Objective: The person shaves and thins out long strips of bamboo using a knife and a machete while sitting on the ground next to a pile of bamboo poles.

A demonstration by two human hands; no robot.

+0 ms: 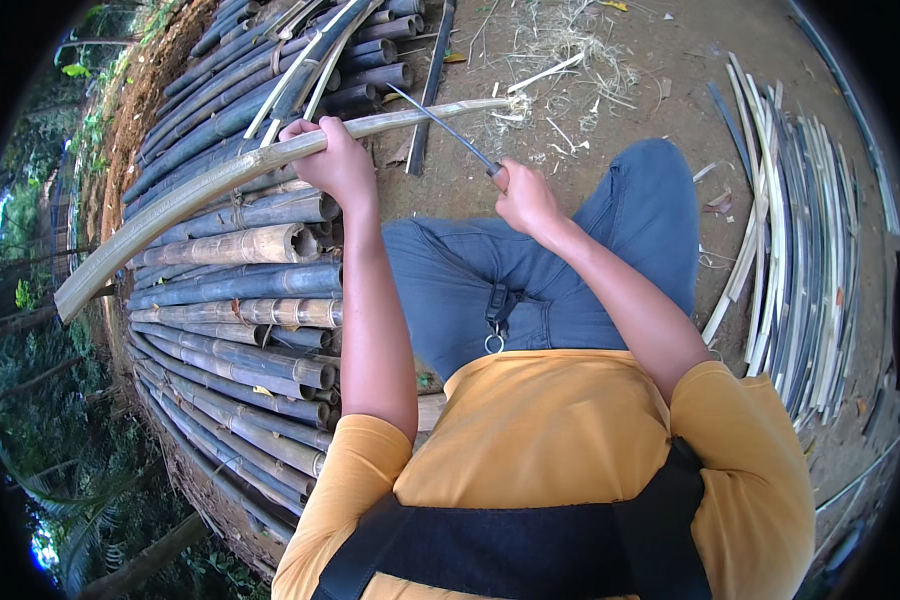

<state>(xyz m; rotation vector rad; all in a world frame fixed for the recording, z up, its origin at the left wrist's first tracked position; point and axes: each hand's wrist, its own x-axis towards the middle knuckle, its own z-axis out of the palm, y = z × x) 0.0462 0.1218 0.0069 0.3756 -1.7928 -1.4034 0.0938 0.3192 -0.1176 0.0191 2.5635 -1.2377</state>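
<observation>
My left hand (pixel 332 163) is closed round a long, pale bamboo strip (pixel 195 197), which slants from the lower left up to the right across the view. Shavings cling to the strip's far right end. In my right hand (pixel 526 200) is a knife (pixel 450 133), its handle gripped in the fist. The narrow dark blade points up and to the left, and in this view it crosses the strip between my two hands. Whether the edge touches the strip I cannot tell.
Stacked bamboo poles (pixel 250 245) fill the left side, close by my left arm. Split bamboo strips (pixel 810 250) lie in a bundle on the ground to the right. Curly shavings (pixel 590 60) are scattered ahead on the dirt, near a dark flat slat (pixel 432 90).
</observation>
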